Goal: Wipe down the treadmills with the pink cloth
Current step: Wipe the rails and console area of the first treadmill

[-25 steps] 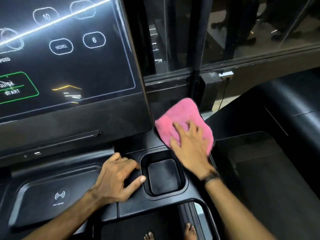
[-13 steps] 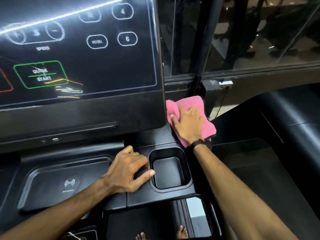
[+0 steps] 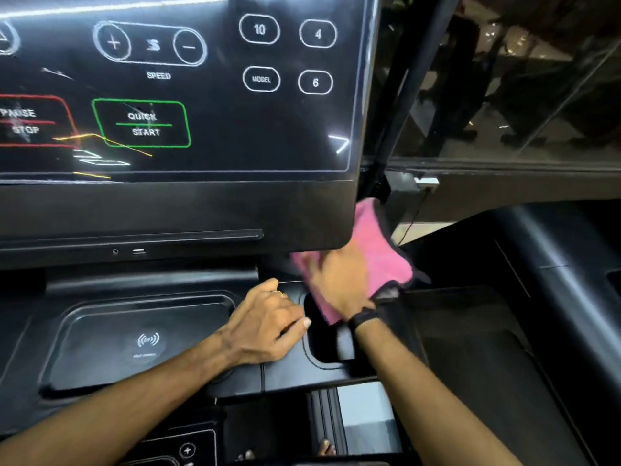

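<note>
Judging by where the pink cloth sits, the wipe-down is partway through on this treadmill: the work is at the right corner of the console, just under the lower right edge of the screen panel at centre right of the frame. Whether the screen, the charging tray at lower left and the cup recess have been cleaned cannot be told from how they look; smeared streaks on the glass suggest the screen still needs a pass, and any other treadmills are presumably left too. The right hand lies flat on top of the cloth, fingers spread and fairly straight, pressing it down against the console rather than bunching it, though motion blur softens the detail. The cloth spreads out beyond the hand toward the upper right, with a corner hanging over the recess. The left hand holds nothing; it rests on the console ledge just left of the recess, fingers loosely bent, bracing the body.
</note>
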Tool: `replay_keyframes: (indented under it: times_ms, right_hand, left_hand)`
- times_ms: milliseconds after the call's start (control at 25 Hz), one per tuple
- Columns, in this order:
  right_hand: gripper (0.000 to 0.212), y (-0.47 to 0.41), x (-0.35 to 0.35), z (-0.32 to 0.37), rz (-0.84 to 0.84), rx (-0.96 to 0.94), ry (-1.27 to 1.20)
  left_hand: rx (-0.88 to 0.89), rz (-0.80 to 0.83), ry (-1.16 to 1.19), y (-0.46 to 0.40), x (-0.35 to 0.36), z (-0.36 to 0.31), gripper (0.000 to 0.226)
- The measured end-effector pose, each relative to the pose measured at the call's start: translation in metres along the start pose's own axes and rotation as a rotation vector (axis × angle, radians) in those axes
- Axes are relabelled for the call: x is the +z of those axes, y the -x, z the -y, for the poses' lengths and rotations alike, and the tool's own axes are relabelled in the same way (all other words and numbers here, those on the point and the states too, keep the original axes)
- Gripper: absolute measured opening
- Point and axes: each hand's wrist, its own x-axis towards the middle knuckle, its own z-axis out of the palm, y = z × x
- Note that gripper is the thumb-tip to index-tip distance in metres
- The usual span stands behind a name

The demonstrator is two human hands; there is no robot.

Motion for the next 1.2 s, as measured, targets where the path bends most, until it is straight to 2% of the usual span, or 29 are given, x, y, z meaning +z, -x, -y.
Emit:
replay_keyframes:
  times_ms: [80,120,160,240,280,320,400,480,520,600,680,720,800,840,960,1040,1120,1160,1200]
  right_hand:
    - [0.045,0.013,-0.005,-0.009,0.029,-0.221,-0.079]
    - [0.049,0.007,-0.008,-0.031,0.035,-0.196,-0.067]
    - [0.052,0.002,-0.01,-0.056,0.05,-0.073,-0.043]
    - [0.053,-0.015,-0.016,-0.096,0.061,0.3,0.003]
    - [0.051,-0.02,-0.019,-0.093,0.039,0.396,0.012]
    - [0.047,-0.021,-0.02,-0.072,0.015,0.407,-0.008]
    - [0.039,0.003,-0.014,-0.004,-0.065,0.178,-0.076]
    - [0.048,0.067,-0.019,0.058,-0.035,-0.066,-0.114]
    - [0.053,0.09,-0.027,0.07,0.008,-0.113,-0.113]
    - [0.047,0.074,-0.03,0.068,0.013,-0.099,-0.093]
    - [0.021,0.011,-0.024,0.06,0.03,-0.053,-0.05]
    - [0.012,-0.01,-0.02,0.057,-0.022,-0.045,-0.033]
    - [0.006,-0.008,-0.012,0.053,-0.036,-0.09,0.015]
    - [0.01,0.018,-0.015,0.056,0.066,-0.092,-0.013]
    - [0.049,0.103,-0.038,0.06,0.093,-0.153,-0.091]
    - [0.047,0.083,-0.033,0.049,0.141,-0.137,-0.078]
    - [0.025,0.029,-0.019,0.041,0.051,-0.135,-0.008]
    - [0.023,-0.006,-0.012,0.025,0.051,-0.083,-0.011]
    - [0.031,-0.045,-0.007,0.0,0.093,-0.038,0.042]
  left_hand:
    - [0.015,-0.03,0.027,0.003,-0.003,-0.001,0.037]
    - [0.02,-0.041,0.045,0.004,-0.005,-0.001,0.034]
    - [0.016,-0.052,0.062,0.007,-0.008,0.0,0.03]
    - [-0.045,-0.076,0.061,0.014,-0.012,0.0,0.023]
    - [-0.084,-0.081,0.048,0.016,-0.013,0.002,0.02]
    - [-0.115,-0.082,0.036,0.017,-0.016,0.006,0.017]
    - [-0.154,-0.09,0.009,0.018,-0.02,0.013,0.015]
    - [-0.171,-0.11,-0.015,0.017,-0.027,0.021,0.017]
    - [-0.17,-0.121,-0.011,0.018,-0.032,0.024,0.019]
    - [-0.153,-0.114,-0.014,0.018,-0.043,0.027,0.019]
    - [-0.16,-0.078,-0.035,0.015,-0.048,0.029,0.018]
    - [-0.169,-0.068,-0.046,0.013,-0.05,0.029,0.017]
    - [-0.181,-0.046,-0.065,0.015,-0.052,0.03,0.016]
    - [-0.178,-0.028,-0.063,0.018,-0.053,0.03,0.016]
    - [-0.146,-0.006,-0.064,0.028,-0.051,0.029,0.014]
    - [-0.122,0.029,-0.057,0.03,-0.046,0.026,0.013]
    - [-0.104,0.048,-0.066,0.026,-0.041,0.022,0.015]
    - [-0.096,0.044,-0.072,0.023,-0.041,0.02,0.016]
    - [-0.095,0.042,-0.073,0.021,-0.042,0.019,0.017]
